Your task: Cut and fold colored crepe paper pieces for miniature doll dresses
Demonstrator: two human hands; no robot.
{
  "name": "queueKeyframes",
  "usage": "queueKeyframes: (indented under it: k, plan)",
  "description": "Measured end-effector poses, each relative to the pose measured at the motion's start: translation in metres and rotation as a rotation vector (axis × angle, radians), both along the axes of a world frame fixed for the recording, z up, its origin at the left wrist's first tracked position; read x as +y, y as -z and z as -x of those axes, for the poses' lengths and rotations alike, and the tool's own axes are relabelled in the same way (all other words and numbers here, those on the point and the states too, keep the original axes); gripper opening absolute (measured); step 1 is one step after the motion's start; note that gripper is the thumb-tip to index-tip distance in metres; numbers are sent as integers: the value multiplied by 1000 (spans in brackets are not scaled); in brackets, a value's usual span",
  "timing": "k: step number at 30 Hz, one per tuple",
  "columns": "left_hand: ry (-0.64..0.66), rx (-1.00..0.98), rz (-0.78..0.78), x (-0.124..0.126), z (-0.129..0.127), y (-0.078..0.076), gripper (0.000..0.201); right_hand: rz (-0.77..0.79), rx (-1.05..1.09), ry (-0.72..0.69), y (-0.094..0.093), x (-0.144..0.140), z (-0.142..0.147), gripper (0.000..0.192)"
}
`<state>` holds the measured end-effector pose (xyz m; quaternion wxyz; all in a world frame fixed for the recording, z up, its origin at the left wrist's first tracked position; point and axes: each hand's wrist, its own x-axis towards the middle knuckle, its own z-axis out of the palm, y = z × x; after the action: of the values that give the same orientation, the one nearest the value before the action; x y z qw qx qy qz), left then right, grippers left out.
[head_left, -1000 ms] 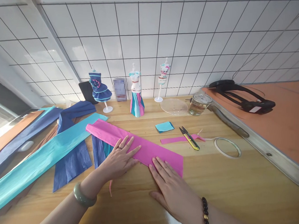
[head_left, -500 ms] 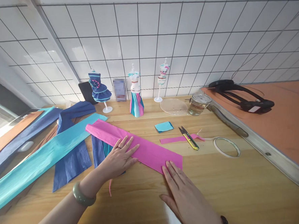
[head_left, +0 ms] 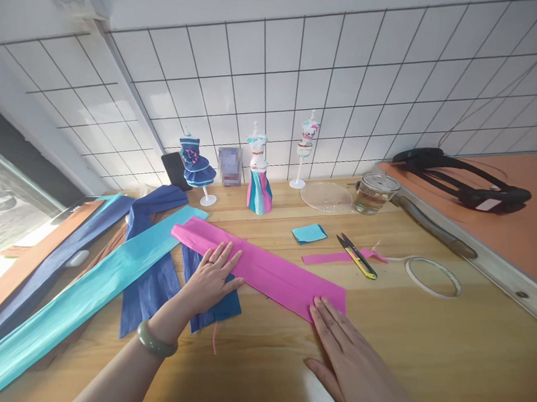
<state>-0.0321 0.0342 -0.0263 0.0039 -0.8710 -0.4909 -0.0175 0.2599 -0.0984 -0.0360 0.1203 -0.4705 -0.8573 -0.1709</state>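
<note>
A long strip of pink crepe paper (head_left: 273,274) lies diagonally on the wooden table (head_left: 423,350). My left hand (head_left: 211,279) lies flat on its left part, fingers spread, wrist wearing a green bangle. My right hand (head_left: 354,364) rests flat on the table, its fingertips touching the strip's near right corner. Under the pink strip lie dark blue crepe pieces (head_left: 152,285) and a long turquoise strip (head_left: 85,293).
Small yellow-handled snips (head_left: 357,255), a thin pink strip (head_left: 326,257), a turquoise paper square (head_left: 309,232) and a tape ring (head_left: 432,276) lie behind. Three small dress mannequins (head_left: 258,176), a glass lid (head_left: 326,196) and a jar (head_left: 373,192) stand by the tiled wall. An orange surface (head_left: 512,240) is at right.
My right hand has slid to the right along the pink strip to its near right corner. The left hand stays flat on the strip. The view has shifted slightly left.
</note>
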Motion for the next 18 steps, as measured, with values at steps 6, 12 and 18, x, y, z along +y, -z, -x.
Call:
queueKeyframes:
  k: [6, 12, 18]
  plan:
    - [-44, -32, 82, 11, 14, -5, 62, -64, 20, -14, 4, 0, -1, 77]
    - [-162, -33, 86, 40, 43, -4, 64, -119, -34, -35, 3, 3, 0, 81]
    - [-220, -25, 49, 64, 58, 1, 66, -139, -31, -38, 12, 7, -2, 83]
